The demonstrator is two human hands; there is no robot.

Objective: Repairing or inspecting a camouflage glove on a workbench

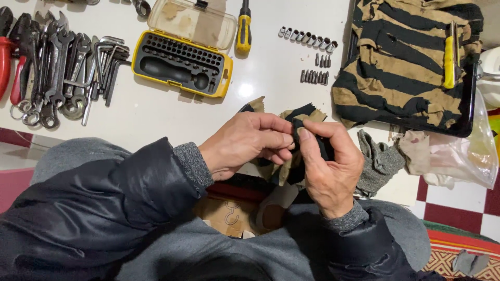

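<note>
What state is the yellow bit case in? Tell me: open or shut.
Open. The yellow bit case lies flat on the white table with its clear lid swung back, showing the bits inside.

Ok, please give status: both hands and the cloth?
Left hand and right hand both pinching striped rag, above table edge. Grey glove beside right hand. Nothing between them.

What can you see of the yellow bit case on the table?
The bit case is a yellow plastic box with a black insert, lying open on the white table. Its clear, smudged lid is folded back, away from the person. Rows of small bits sit along the insert's far side, with a stubby black driver handle bedded below them. Hex keys lie just to its left and a yellow screwdriver to its right. Neither hand touches it.
</note>
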